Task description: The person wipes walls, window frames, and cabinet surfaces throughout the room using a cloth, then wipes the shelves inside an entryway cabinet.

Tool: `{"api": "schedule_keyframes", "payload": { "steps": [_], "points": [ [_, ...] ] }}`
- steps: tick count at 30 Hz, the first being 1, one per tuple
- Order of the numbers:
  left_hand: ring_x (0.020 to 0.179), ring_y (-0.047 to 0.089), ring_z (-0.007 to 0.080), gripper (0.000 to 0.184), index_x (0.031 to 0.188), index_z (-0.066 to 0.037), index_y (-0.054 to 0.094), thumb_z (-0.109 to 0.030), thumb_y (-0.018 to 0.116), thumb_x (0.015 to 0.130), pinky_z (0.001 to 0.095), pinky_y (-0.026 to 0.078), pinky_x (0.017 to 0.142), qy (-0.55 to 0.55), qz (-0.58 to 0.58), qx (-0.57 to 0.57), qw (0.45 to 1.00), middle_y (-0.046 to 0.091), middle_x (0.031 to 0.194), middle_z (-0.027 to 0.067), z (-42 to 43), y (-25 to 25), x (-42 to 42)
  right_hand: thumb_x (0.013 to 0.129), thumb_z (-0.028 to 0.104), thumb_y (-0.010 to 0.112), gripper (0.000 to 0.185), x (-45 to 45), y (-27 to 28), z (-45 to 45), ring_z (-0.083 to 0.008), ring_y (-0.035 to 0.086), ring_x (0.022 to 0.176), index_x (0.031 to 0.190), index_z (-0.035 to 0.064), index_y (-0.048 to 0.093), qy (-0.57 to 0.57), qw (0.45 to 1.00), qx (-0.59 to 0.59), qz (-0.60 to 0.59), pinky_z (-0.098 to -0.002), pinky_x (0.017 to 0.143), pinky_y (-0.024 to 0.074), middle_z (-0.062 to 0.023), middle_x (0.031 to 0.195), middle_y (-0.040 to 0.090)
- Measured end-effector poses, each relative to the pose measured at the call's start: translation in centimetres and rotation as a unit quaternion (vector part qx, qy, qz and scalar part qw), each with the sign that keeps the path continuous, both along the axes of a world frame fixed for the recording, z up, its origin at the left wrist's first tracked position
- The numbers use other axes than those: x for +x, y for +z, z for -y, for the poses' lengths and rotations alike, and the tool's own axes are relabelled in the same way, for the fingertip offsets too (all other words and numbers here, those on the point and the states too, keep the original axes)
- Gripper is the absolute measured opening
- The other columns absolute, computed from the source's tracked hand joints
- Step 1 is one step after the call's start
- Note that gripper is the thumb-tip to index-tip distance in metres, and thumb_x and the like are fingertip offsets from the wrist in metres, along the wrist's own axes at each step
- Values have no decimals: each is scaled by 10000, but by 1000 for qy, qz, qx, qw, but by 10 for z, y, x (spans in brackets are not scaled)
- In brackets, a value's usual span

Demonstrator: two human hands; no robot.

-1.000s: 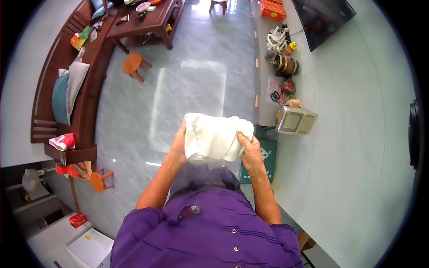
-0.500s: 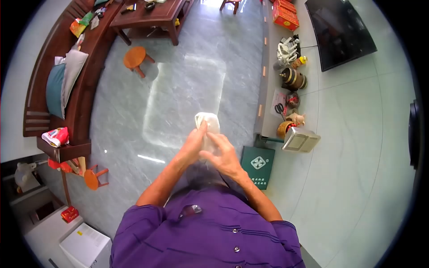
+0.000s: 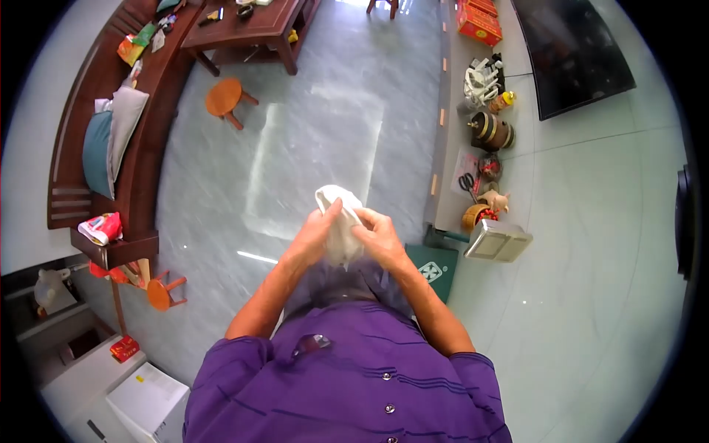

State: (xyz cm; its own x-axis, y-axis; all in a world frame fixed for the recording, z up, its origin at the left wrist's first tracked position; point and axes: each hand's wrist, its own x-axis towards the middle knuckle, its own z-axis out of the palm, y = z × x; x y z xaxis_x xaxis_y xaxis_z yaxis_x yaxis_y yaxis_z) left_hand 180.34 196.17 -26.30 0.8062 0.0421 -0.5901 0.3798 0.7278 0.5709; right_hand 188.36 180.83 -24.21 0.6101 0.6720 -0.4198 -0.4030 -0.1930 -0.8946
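A white cloth [image 3: 342, 232], folded narrow, is held up in front of my body, over the grey floor. My left hand [image 3: 316, 235] grips its left side, the thumb laid along the upper part. On the other side my right hand [image 3: 380, 238] pinches the cloth's right edge between thumb and fingers. The lower end of the cloth hangs down between both hands.
A wooden bench [image 3: 140, 162] with cushions runs along the left. Ahead are a low table [image 3: 247, 37] and a round stool [image 3: 224, 97]. At the right, a long shelf [image 3: 447, 159] bears scissors and a small barrel; a green box [image 3: 436, 266] stands below.
The cloth was wide between my hands a second ago and is now narrow, my hands closer together. Since half a second ago, my right fingers have closed on its right edge.
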Motion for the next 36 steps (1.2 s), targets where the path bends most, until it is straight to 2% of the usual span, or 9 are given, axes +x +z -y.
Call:
{"api": "schedule_keyframes", "payload": {
  "steps": [5, 9, 18, 19, 24, 28, 32, 33, 36],
  "points": [
    [1028, 631, 169, 434, 1236, -20, 574, -318, 681, 938, 324, 529, 887, -15, -41, 101, 994, 644, 1149, 79, 10, 10, 26, 850, 45, 486, 428, 40, -5, 15, -145, 614, 949, 1255, -40, 596, -14, 997, 6, -77, -276, 825, 497, -75, 1075, 667],
    [985, 652, 188, 350, 1204, 0, 594, -208, 684, 936, 337, 544, 861, -18, -12, 84, 996, 663, 1114, 84, 14, -10, 48, 838, 45, 489, 397, 72, 3, 27, -122, 590, 912, 1205, -39, 613, -45, 993, 24, -110, -262, 819, 476, -52, 1023, 654],
    [961, 657, 205, 296, 1198, 25, 602, -184, 541, 997, 362, 550, 827, 40, -36, 116, 992, 661, 1111, 108, 29, 10, 117, 870, 92, 467, 361, 115, 2, 66, -169, 615, 866, 1174, -36, 615, -68, 993, -14, 93, -310, 809, 497, -107, 964, 671],
    [965, 656, 203, 295, 1198, 21, 604, -185, 539, 997, 360, 548, 831, 57, -35, 99, 993, 662, 1111, 104, 30, 10, 123, 875, 20, 470, 333, 114, -4, 65, -140, 594, 891, 1172, -39, 608, -59, 993, -8, 98, -280, 816, 482, -58, 1000, 648],
    [1033, 634, 187, 343, 1250, 8, 575, -216, 444, 1025, 319, 509, 903, 84, 25, 56, 995, 648, 1160, 102, 33, 2, 150, 821, 29, 504, 391, 101, 5, 36, -367, 563, 990, 1197, 2, 608, -56, 945, -32, 320, -429, 888, 467, -190, 1021, 596],
    [1112, 623, 231, 419, 1301, -2, 520, -319, 389, 1061, 364, 510, 957, 94, 38, -14, 995, 621, 1228, 129, 31, 13, 176, 805, 10, 524, 404, 122, -5, 14, -383, 542, 974, 1200, 19, 605, -82, 915, -91, 385, -457, 881, 461, -186, 1007, 590],
    [1101, 621, 199, 399, 1292, -23, 538, -295, 572, 1002, 344, 511, 939, 5, 25, 52, 998, 629, 1207, 108, 4, 1, 198, 810, 66, 588, 403, 149, 5, -8, -388, 545, 1003, 1209, 5, 587, -66, 915, -53, 395, -466, 884, 462, -196, 1020, 591],
    [966, 654, 165, 332, 1218, -6, 607, -184, 663, 944, 321, 544, 822, 19, -20, 66, 997, 666, 1114, 88, 0, 10, 206, 807, 114, 639, 450, 153, 8, -12, -399, 548, 1028, 1234, -8, 564, 23, 921, -93, 379, -481, 901, 459, -214, 1075, 596],
    [864, 672, 162, 277, 1153, -7, 644, -186, 664, 942, 322, 559, 747, 40, -23, 93, 995, 690, 1025, 84, -26, 6, 227, 857, 196, 683, 468, 169, 21, -24, -373, 580, 1052, 1257, -15, 563, 68, 934, -31, 349, -450, 920, 475, -216, 1122, 603]
  ]
}}
